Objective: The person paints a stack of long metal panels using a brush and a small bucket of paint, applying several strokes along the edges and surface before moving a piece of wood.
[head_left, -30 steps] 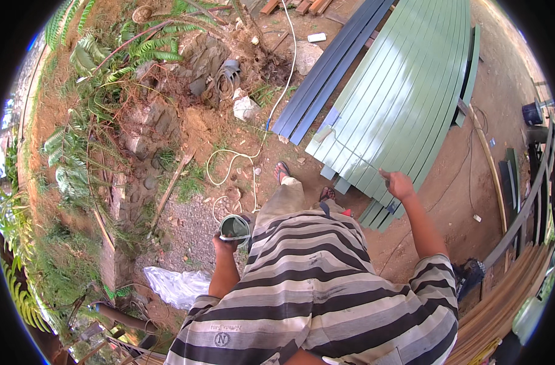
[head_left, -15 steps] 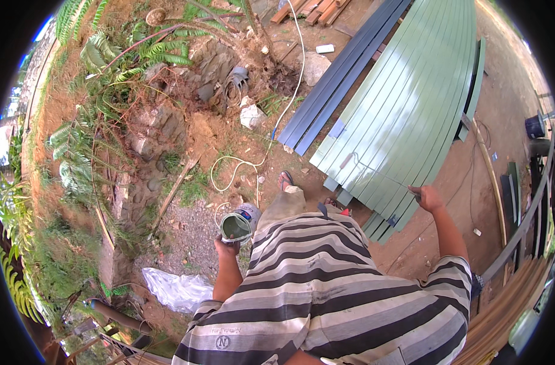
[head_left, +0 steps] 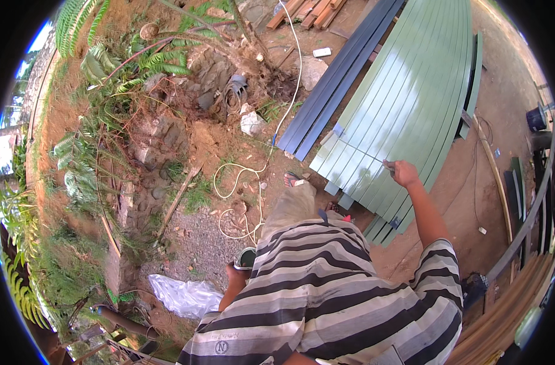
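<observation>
My right hand (head_left: pixel 405 174) is closed around the handle of a long-framed paint roller (head_left: pixel 364 151). Its thin wire reaches left across the near end of a row of glossy green metal bars (head_left: pixel 405 103); the roller head is hard to make out by the row's left edge. Low at my left side, my left hand (head_left: pixel 237 275) grips a paint can (head_left: pixel 246 258) with green around its inside. My striped shirt covers part of the can.
Dark blue bars (head_left: pixel 338 85) lie left of the green ones. A pale hose (head_left: pixel 238 188) loops over the ground near my feet. Clear plastic sheeting (head_left: pixel 183 295) lies at lower left. A dark bucket (head_left: pixel 536 119) and a wooden pole (head_left: pixel 495 182) are at right.
My right hand has moved left and forward over the green bars, carrying the roller toward their left edge. My left hand has lowered the can and drawn it back beside my body.
</observation>
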A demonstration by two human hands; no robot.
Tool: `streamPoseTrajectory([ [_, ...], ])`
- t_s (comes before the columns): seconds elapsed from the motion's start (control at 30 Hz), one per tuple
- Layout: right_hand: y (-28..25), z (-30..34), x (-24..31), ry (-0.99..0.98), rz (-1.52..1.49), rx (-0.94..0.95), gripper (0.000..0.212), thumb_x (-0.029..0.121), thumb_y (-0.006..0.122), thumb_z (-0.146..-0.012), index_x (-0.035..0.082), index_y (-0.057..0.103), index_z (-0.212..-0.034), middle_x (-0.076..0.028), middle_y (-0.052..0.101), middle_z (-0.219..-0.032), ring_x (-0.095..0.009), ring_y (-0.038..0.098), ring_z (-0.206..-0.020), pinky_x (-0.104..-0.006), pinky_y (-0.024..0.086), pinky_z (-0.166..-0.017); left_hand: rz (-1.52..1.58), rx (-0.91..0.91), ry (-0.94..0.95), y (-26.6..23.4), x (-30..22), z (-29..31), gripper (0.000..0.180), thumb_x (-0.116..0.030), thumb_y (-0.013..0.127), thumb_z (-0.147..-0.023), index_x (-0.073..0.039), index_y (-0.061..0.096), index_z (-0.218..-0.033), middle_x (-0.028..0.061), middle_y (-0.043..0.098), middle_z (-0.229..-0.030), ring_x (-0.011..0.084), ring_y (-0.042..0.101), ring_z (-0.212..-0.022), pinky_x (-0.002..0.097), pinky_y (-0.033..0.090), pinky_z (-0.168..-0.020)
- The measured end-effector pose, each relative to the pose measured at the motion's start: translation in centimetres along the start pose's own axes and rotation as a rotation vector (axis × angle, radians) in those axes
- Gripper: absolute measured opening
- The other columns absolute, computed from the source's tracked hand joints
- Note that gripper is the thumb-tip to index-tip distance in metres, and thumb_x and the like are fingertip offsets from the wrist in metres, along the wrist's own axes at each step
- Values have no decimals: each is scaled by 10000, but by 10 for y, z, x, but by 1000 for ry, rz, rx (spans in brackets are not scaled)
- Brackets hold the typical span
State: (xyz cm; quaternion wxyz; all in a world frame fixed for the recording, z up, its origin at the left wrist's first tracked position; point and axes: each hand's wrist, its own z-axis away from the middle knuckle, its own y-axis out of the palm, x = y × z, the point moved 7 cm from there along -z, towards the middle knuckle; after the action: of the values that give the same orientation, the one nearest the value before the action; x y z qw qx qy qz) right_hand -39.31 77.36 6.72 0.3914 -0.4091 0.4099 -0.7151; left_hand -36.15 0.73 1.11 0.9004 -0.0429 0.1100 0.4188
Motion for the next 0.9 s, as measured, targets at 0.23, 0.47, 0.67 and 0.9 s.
streamPoseTrajectory([
  [0.23,-18,-13,-51,10,96,107,432,133,589,-773,306,674,-1160,-138,694,-884,-346,654,-805,-438,537,-753,122,126,-34,-1,-13,-18,435,-171,621,-880,33,487,-1240,175,587,-1217,295,563,-1075,434,475,-903],
  [0.47,-75,47,-88,14,-157,163,382,124,616,-791,103,669,-1168,-136,697,-964,-327,679,-846,-373,542,-758,102,-61,90,-4,-22,-57,414,-384,358,-897,-136,599,-1125,84,616,-1101,261,579,-978,487,448,-870],
  [0.67,-67,-29,-31,87,-15,130,412,136,627,-782,216,668,-1184,-141,688,-980,-345,651,-867,-413,539,-765,24,-101,78,54,-52,-61,424,-394,422,-881,-105,564,-1157,109,595,-1099,290,577,-985,505,476,-862],
  [0.9,-42,-103,-13,-17,97,88,403,145,584,-770,238,684,-1149,-141,686,-928,-365,641,-819,-432,532,-751,1,-120,74,102,-83,-42,499,-391,388,-914,-74,512,-1279,132,552,-1244,315,523,-1142,527,424,-968],
])
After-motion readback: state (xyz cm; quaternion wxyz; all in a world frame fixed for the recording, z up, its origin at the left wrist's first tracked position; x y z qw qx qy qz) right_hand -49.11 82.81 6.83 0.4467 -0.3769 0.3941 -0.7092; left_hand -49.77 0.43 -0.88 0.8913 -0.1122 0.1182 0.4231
